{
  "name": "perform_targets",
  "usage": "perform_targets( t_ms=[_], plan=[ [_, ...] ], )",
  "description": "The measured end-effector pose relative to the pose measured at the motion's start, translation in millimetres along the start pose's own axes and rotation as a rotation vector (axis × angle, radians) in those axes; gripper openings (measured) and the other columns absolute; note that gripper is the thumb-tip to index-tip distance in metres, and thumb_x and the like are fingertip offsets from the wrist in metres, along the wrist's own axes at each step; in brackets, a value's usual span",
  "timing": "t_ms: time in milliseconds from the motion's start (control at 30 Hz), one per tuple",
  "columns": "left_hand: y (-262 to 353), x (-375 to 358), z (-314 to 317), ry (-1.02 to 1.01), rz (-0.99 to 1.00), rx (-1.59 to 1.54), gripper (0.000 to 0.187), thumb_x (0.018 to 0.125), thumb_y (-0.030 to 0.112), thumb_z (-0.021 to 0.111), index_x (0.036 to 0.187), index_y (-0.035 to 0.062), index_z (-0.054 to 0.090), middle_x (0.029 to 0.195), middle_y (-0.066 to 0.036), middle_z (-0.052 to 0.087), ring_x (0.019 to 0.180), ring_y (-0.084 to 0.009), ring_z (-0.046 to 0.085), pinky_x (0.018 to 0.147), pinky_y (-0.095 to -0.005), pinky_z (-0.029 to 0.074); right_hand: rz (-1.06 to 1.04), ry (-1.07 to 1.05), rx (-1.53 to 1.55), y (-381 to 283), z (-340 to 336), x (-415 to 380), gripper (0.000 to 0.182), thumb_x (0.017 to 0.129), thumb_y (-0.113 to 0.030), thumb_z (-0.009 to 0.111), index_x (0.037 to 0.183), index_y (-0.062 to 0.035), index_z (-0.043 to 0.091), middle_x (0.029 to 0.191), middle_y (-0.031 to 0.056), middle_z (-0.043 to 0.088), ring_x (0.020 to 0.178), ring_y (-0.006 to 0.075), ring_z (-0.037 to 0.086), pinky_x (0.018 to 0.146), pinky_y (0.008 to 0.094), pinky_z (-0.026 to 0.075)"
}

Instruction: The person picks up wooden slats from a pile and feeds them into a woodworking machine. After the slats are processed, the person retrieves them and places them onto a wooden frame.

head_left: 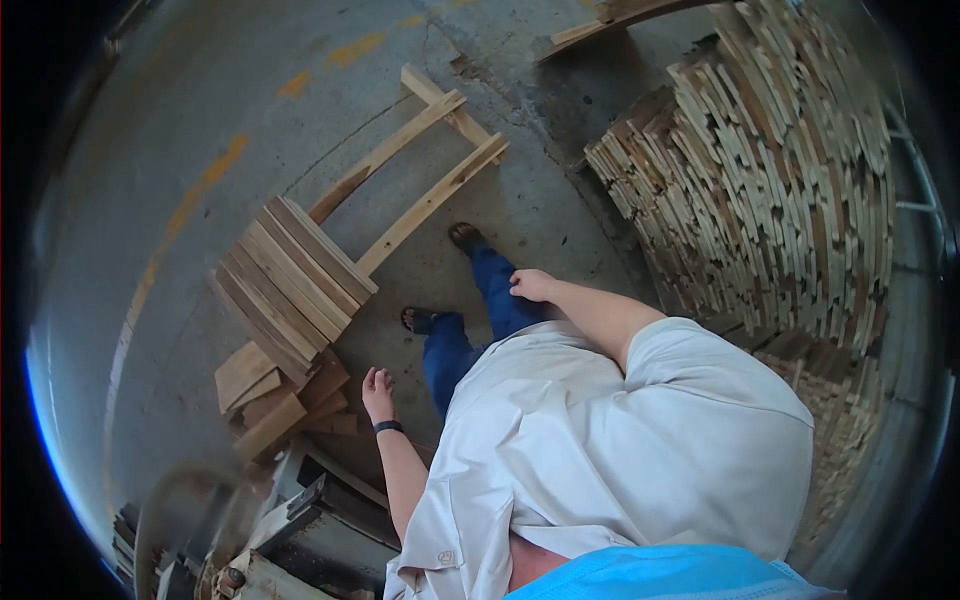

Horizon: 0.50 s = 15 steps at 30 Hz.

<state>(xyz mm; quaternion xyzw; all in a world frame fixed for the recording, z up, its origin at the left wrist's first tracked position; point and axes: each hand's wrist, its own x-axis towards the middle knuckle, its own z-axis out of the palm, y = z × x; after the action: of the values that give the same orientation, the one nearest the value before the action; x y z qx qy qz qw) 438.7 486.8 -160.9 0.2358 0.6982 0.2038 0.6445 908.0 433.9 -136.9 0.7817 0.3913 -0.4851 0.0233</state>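
Note:
My left hand (378,394), with a black band on the wrist, hangs beside my body near the wood pile, its fingers loosely bent and a little apart. Nothing shows in it. My right hand (532,285) is in front of my right thigh, fingers curled in, with no object visible in them. Ahead and to the left, a row of wooden boards (297,275) lies side by side across a low wooden frame (435,205) on the floor. Loose board pieces (285,405) are heaped at its near end.
A tall stack of wood strips (760,170) rises on the right, with more strips (830,420) behind it. At lower left stands a machine (320,535) with dark metal parts. Worn yellow lines (190,205) mark the concrete floor (300,130). Another wooden piece (580,35) lies at the top.

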Motion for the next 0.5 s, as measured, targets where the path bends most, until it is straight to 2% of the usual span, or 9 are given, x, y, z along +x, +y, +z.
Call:
perform_targets(
  t_ms=[100, 200, 300, 367, 500],
  plan=[
    [-24, 0, 10, 0.094, -0.097, -0.041, 0.05, 0.101, 0.026, 0.064, 0.142, 0.0014, 0.05, 0.122, -0.011, 0.069, 0.102, -0.0177, 0.066, 0.089, -0.0334, 0.053, -0.052, -0.108, -0.116, -23, -16, 44, 0.042, 0.09, -0.033, 0.072, 0.122, -0.0068, 0.068, 0.117, 0.0158, 0.072, 0.114, 0.032, 0.066, 0.099, 0.0411, 0.05],
    [-53, 8, 29, 0.179, -0.153, -0.178, 0.05, 0.101, 0.026, 0.063, 0.142, 0.0023, 0.05, 0.122, -0.012, 0.069, 0.104, -0.0185, 0.065, 0.092, -0.0347, 0.053, -0.213, -0.222, -0.282, -59, -19, 107, 0.042, 0.089, -0.032, 0.071, 0.122, -0.0058, 0.068, 0.115, 0.0153, 0.072, 0.111, 0.032, 0.067, 0.097, 0.0407, 0.052],
    [-64, 26, 62, 0.251, -0.268, -0.415, 0.053, 0.102, 0.029, 0.062, 0.144, 0.0003, 0.047, 0.129, -0.016, 0.065, 0.111, -0.0247, 0.065, 0.096, -0.0382, 0.052, -0.286, -0.301, -0.304, -85, -10, 162, 0.042, 0.089, -0.032, 0.068, 0.122, -0.0056, 0.068, 0.118, 0.0167, 0.071, 0.111, 0.0341, 0.066, 0.095, 0.0429, 0.052],
    [-70, 55, 86, 0.28, -0.374, -0.541, 0.054, 0.103, 0.032, 0.059, 0.144, -0.0008, 0.046, 0.134, -0.019, 0.062, 0.117, -0.0303, 0.064, 0.1, -0.0413, 0.051, -0.297, -0.36, -0.325, -117, -2, 195, 0.043, 0.089, -0.031, 0.069, 0.124, -0.0054, 0.067, 0.112, 0.0154, 0.072, 0.107, 0.0324, 0.068, 0.094, 0.0406, 0.053],
    [-107, 145, 126, 0.23, -0.401, -0.839, 0.062, 0.104, 0.04, 0.053, 0.15, 0.0013, 0.039, 0.142, -0.021, 0.056, 0.126, -0.0339, 0.059, 0.105, -0.0451, 0.048, -0.37, -0.431, -0.289, -167, 41, 245, 0.048, 0.089, -0.032, 0.072, 0.127, -0.0036, 0.065, 0.112, 0.0134, 0.07, 0.1, 0.0277, 0.068, 0.09, 0.039, 0.053]
  ],
)
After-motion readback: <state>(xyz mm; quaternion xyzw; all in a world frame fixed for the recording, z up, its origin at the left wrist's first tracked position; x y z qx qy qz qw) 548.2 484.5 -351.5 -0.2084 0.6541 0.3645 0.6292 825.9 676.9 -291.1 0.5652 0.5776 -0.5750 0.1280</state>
